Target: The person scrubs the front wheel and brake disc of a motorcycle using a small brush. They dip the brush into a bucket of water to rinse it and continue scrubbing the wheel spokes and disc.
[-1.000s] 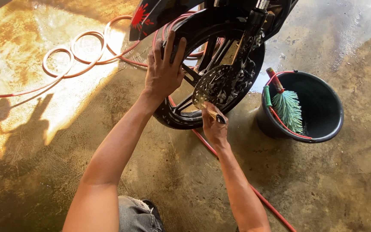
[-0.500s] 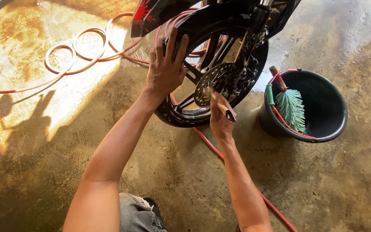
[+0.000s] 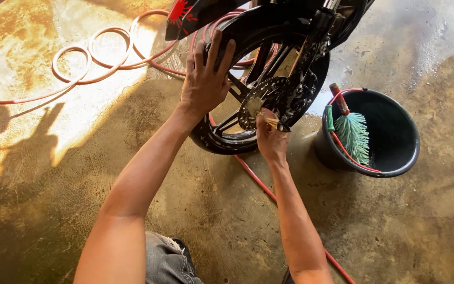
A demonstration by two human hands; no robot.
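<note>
Left hand (image 3: 204,84) flat on rubber tyre (image 3: 214,138) (drilled metal disc (image 3: 258,102) beside).

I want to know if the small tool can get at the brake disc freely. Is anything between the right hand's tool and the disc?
Nothing visible does. The right hand holds the small tool with its tip right at the edge of the brake disc. The left hand rests higher up on the tyre, and the black bucket stands off to the side.

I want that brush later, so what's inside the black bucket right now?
Inside the black bucket a green-bristled brush leans against the rim by a red wire handle. The dark bottom hides any water.
</note>
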